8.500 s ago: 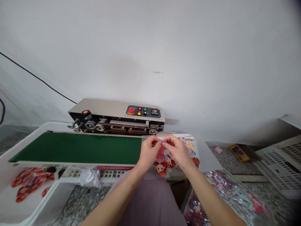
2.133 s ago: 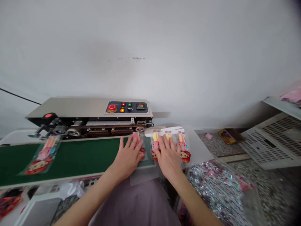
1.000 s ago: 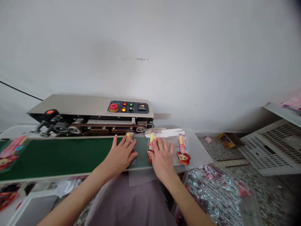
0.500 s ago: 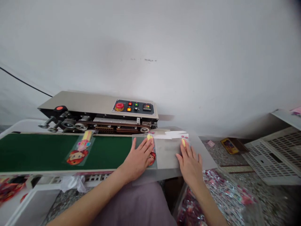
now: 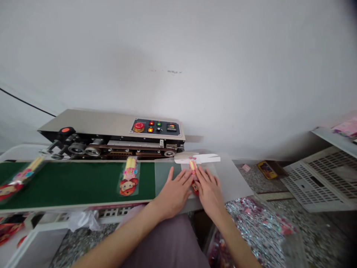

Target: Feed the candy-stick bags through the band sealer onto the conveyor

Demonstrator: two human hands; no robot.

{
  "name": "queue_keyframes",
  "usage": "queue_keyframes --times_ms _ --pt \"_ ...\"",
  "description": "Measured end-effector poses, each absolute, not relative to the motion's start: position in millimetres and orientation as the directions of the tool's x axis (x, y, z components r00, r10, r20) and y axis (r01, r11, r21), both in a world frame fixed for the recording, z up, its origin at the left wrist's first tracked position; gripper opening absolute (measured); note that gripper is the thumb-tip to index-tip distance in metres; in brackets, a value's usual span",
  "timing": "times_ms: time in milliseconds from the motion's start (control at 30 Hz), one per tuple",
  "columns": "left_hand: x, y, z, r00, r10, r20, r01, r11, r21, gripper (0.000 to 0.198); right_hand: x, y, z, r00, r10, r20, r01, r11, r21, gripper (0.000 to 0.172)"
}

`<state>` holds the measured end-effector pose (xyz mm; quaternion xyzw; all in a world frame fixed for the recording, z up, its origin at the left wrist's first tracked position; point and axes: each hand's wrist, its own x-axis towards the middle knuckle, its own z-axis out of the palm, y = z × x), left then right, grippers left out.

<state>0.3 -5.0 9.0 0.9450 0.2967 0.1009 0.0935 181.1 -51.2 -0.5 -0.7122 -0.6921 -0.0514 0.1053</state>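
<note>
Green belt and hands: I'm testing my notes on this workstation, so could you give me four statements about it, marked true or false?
1. Two packets show on the green belt. True.
2. The person's hands are far apart. False: the left hand and right hand are close together at another packet.
3. The large round button is blue. False: that button is red.
4. A white crate is at the picture's right. True.

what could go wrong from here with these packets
The packet touched by the left hand and right hand might skew if pushed unevenly. The slanted packet on the belt could drift further out of line. Either hand might get pinched if it strays to the exposed pulley.
</note>
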Motion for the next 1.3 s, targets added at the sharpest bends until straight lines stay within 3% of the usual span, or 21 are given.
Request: queue_keyframes --times_ms 167,600,733,833,933,1033,1133,1200,1300 --pt "-17 1 -1 0.784 0.611 0.110 0.580 -0.785 0.218 0.054 154 -48 -5 0.024 0.968 0.249 0.997 -0.004 -0.082 0.047" --pt "-99 11 3 0.629 0.774 0.067 0.762 -0.632 0.143 0.054 62 -23 16 -0.053 0.986 0.156 0.943 0.101 -0.318 0.052" --pt "-137 0 14 0.488 0.858 0.160 0.858 -0.506 0.094 0.057 78 -58 34 -0.127 0.974 0.185 0.897 0.193 -0.397 0.046" --pt "-142 -16 29 0.448 0.858 0.250 0.862 -0.489 0.134 0.052 144 -106 42 -0.060 0.977 0.205 0.872 0.151 -0.465 0.037" --pt "-110 -41 40 0.526 0.788 0.321 0.767 -0.602 0.222 0.045 235 -174 33 0.156 0.967 0.203 0.821 -0.013 -0.570 0.039" --pt "-48 -79 41 0.669 0.669 0.324 0.580 -0.742 0.335 0.042 312 -251 5 0.412 0.906 0.095 0.769 -0.289 -0.570 0.043" --pt "25 -125 27 0.817 0.536 0.212 0.405 -0.795 0.452 0.040 352 -321 -31 0.460 0.884 -0.081 0.777 -0.445 -0.446 0.043" --pt "71 -155 13 0.912 0.402 0.087 0.308 -0.807 0.504 0.037 362 -359 -51 0.470 0.876 -0.111 0.802 -0.476 -0.362 0.041" --pt "130 -192 -11 0.976 0.203 -0.081 0.216 -0.856 0.470 0.037 366 -398 -71 0.452 0.877 -0.161 0.833 -0.480 -0.276 0.047"
